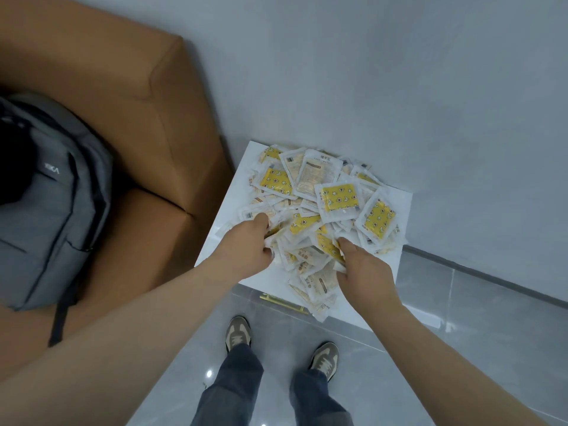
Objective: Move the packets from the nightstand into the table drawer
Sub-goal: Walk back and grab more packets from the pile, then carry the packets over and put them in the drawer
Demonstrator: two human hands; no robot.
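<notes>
Left hand (pixel 246 245) and right hand (pixel 364 265) each clutch crinkly flat square plastic packets (pixel 322 210), white and yellow, heaped on the glossy white nightstand (pixel 227 207), spilling over its front edge.

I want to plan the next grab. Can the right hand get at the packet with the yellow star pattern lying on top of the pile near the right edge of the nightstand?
Probably yes. The right hand is already in the pile's near side, and that yellow star packet lies on top, uncovered, just beyond its fingers. Nothing stands between them on the nightstand.
</notes>
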